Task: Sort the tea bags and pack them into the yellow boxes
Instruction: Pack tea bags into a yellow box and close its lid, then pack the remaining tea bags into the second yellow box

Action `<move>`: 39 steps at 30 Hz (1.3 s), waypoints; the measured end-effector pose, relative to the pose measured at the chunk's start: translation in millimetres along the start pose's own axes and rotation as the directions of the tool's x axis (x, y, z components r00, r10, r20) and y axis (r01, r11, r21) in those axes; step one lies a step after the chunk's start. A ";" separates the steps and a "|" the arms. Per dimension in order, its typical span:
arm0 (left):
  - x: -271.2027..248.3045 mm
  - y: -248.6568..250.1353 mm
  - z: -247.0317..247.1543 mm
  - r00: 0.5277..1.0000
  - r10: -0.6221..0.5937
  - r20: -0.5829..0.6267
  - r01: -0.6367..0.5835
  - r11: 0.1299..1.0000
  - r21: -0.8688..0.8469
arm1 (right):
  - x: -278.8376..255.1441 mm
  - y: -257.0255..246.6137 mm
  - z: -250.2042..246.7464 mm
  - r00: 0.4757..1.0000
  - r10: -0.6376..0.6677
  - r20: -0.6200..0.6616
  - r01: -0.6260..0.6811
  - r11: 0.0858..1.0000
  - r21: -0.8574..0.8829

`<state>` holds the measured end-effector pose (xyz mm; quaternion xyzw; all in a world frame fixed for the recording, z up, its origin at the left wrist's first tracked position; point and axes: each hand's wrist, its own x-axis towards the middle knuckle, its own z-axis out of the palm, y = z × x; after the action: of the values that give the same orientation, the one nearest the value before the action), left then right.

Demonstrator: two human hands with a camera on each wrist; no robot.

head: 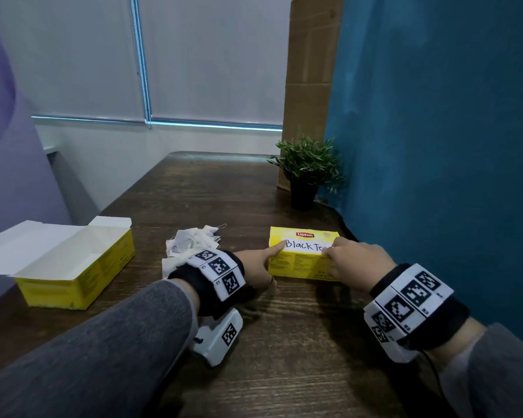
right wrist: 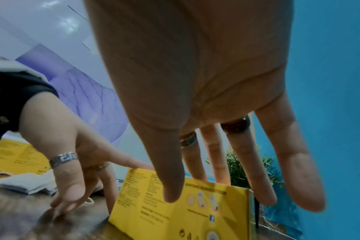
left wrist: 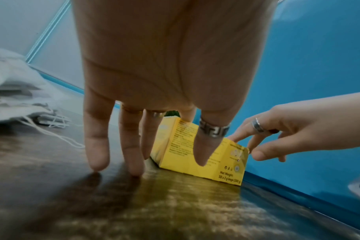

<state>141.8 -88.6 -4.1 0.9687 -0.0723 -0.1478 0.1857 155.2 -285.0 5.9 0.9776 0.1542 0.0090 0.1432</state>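
Observation:
A closed yellow Lipton box (head: 302, 263) (left wrist: 216, 164) (right wrist: 175, 216) with a handwritten "Black Tea" label lies on the dark wooden table (head: 284, 342), near the blue wall. My left hand (head: 260, 262) (left wrist: 164, 73) has straight fingers; its index finger touches the box's top left edge and the other fingertips rest on the table. My right hand (head: 357, 260) (right wrist: 206, 81) lays its fingers over the top right of the lid, thumb by the front face. A loose pile of white tea bags (head: 191, 244) (left wrist: 14, 91) lies left of the box. A second yellow box (head: 82, 273) stands open at the left.
A small potted plant (head: 307, 173) stands behind the closed box, beside a tall cardboard sheet (head: 311, 70). The blue wall (head: 435, 146) runs close along the table's right side. Bare table lies in front of my hands.

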 end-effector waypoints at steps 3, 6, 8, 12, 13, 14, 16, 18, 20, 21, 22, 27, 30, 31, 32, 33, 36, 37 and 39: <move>7.4 -2.6 -0.9 1.000 -0.004 -0.006 0.003 1.000 -0.013 | 1.8 -2.3 5.4 0.998 0.009 0.059 -0.007 0.999 -0.041; 8.7 -5.0 -0.9 1.000 -0.004 -0.030 0.003 1.000 -0.007 | 2.4 -5.3 5.1 0.997 0.021 0.075 -0.017 0.998 -0.055; 4.0 -6.6 -4.2 0.998 -0.010 -0.066 0.012 0.999 0.035 | -0.3 -8.9 1.3 0.996 0.035 0.083 -0.033 0.999 -0.029; -28.8 -21.1 -28.0 0.978 0.031 -0.205 0.005 0.985 0.173 | -14.4 -22.8 -4.8 1.000 -0.026 -0.018 0.027 0.998 0.048; -40.9 -30.4 -35.5 0.968 0.028 -0.248 0.022 0.981 0.193 | -18.8 -27.9 -6.4 0.998 -0.059 -0.038 0.062 0.996 0.065; -55.3 -41.0 -43.6 0.956 0.019 -0.293 0.043 0.978 0.203 | -23.1 -33.4 -8.2 0.995 -0.094 -0.038 0.097 0.992 0.080; -83.0 -66.5 -58.5 0.912 -0.039 -0.408 0.136 0.968 0.211 | -30.6 -43.3 -11.6 0.987 -0.158 0.018 0.155 0.983 0.097; -108.6 -99.0 -69.2 0.848 -0.170 -0.501 0.304 0.932 0.198 | -34.3 -53.4 -13.9 0.970 -0.219 0.102 0.207 0.972 0.110; -127.6 -136.2 -71.8 0.796 -0.326 -0.511 0.461 0.872 0.162 | -33.4 -62.5 -14.1 0.946 -0.262 0.190 0.239 0.961 0.135; -133.8 -152.9 -70.0 0.784 -0.395 -0.479 0.517 0.843 0.150 | -31.9 -66.1 -13.6 0.934 -0.274 0.228 0.243 0.957 0.157; -138.0 -167.6 -66.5 0.781 -0.451 -0.432 0.553 0.821 0.141 | -30.8 -69.5 -13.5 0.924 -0.283 0.257 0.243 0.954 0.176; -152.2 -198.5 -49.7 0.822 -0.485 -0.297 0.544 0.823 0.163 | -28.7 -85.8 -21.7 0.913 -0.309 0.267 0.261 0.944 0.201; -167.2 -196.4 -55.4 0.865 -0.344 -0.366 0.442 0.867 0.229 | -33.5 -95.7 -35.9 0.913 -0.381 0.143 0.333 0.901 0.278; -173.1 -194.4 -60.1 0.871 -0.282 -0.402 0.401 0.880 0.254 | -35.3 -98.4 -41.6 0.915 -0.400 0.055 0.360 0.869 0.339; -179.2 -191.6 -65.2 0.877 -0.208 -0.434 0.346 0.900 0.267 | -36.6 -100.8 -47.4 0.915 -0.402 -0.043 0.383 0.828 0.410; -184.2 -188.4 -69.4 0.874 -0.130 -0.468 0.280 0.922 0.266 | -38.2 -103.3 -53.6 0.911 -0.388 -0.141 0.405 0.774 0.487; -194.9 -166.9 -76.9 0.855 0.092 -0.511 0.033 0.973 0.229 | -37.5 -108.2 -65.6 0.893 -0.252 -0.372 0.449 0.531 0.718; -196.4 -156.3 -77.9 0.850 0.162 -0.501 -0.050 0.972 0.229 | -37.7 -108.3 -69.8 0.893 -0.190 -0.408 0.448 0.441 0.777; -196.1 -132.0 -76.4 0.853 0.276 -0.442 -0.191 0.955 0.226 | -37.9 -105.4 -74.5 0.918 -0.082 -0.388 0.397 0.230 0.889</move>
<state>-8.6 97.0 64.2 0.9718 -0.1553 0.1215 0.1291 83.0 -179.9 48.5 0.8170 0.2945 0.0203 -0.4953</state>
